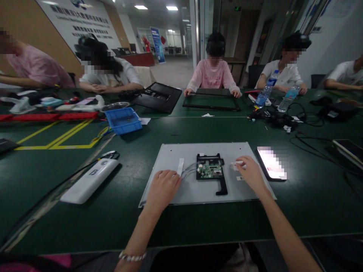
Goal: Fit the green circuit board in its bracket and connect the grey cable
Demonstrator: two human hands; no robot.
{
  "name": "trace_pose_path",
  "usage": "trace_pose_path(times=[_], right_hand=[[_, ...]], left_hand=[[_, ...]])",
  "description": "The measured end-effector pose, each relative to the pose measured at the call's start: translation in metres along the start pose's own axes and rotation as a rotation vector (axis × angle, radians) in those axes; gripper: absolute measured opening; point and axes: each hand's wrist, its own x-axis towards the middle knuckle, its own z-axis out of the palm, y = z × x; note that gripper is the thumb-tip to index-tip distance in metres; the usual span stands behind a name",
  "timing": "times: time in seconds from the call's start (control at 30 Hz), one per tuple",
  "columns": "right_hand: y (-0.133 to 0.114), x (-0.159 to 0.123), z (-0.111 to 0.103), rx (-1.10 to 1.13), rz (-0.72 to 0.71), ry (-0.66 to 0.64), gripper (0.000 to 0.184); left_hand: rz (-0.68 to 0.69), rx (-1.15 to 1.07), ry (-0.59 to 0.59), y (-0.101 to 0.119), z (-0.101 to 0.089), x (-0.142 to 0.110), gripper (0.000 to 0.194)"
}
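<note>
A grey metal panel (176,151) lies flat on the green table in front of me. A green circuit board (210,169) in a black bracket sits at its middle, with thin wires (189,170) running out to the left. My left hand (162,189) rests on the panel with fingers curled beside a white tape strip (180,166) and the wire ends. My right hand (251,174) is on the panel's right side, fingers pinched on a small white piece (237,163).
A lit phone (271,163) lies just right of the panel. A long white device (90,180) lies to the left, a blue tray (123,120) beyond it. Several people sit across the table with black frames, bottles (265,92) and cables (283,119).
</note>
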Motion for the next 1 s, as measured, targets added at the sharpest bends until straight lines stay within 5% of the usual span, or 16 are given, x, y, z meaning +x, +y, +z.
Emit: trace_pose_path(times=[0.27, 0.5, 1.0], right_hand=[[-0.001, -0.004, 0.005, 0.009, -0.047, -0.037, 0.020], [-0.004, -0.002, 0.002, 0.001, -0.027, -0.036, 0.020], [-0.003, -0.001, 0.001, 0.010, -0.014, -0.040, 0.020]], left_hand=[[0.028, -0.076, 0.054, 0.019, -0.016, 0.049, 0.019], [0.114, -0.064, -0.071, 0.034, 0.022, 0.113, 0.016], [0.053, -0.100, -0.062, 0.032, 0.046, 0.142, 0.018]])
